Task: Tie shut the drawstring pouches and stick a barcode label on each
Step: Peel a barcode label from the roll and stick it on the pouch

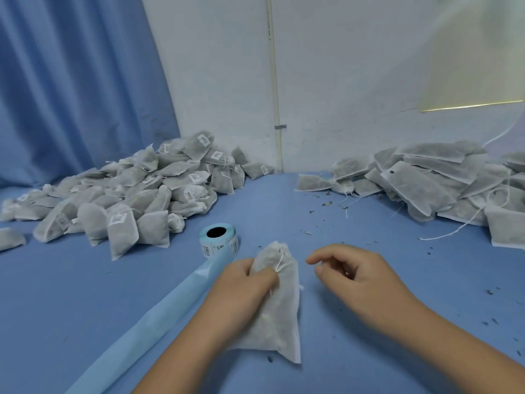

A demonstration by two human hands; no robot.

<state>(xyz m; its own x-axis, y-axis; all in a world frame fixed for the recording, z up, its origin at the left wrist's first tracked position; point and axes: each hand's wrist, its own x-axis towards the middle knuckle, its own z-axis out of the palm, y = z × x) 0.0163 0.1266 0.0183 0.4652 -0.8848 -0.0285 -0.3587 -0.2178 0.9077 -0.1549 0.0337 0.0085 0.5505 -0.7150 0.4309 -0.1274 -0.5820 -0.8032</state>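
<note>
A: Far left, the labelled pile [127, 194]; then the label roll [218, 241] on the table [85, 308]. Near centre, our left hand [241, 291] grips the pouch [279, 302] below its neck.

B: Drawstring [281, 258] looks loose. Our right hand [358, 280] hovers close, fingers loosely curled, holding nothing. We reckon we're tying; next, pinch that string, knot it, then peel a label.

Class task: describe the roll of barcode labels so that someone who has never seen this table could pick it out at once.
Start at the heap of labelled pouches on the left of the blue table. Beside its near right edge, beyond the left hand, sits the label roll. It alone is a pale blue cylinder with a dark hollow core.
</note>
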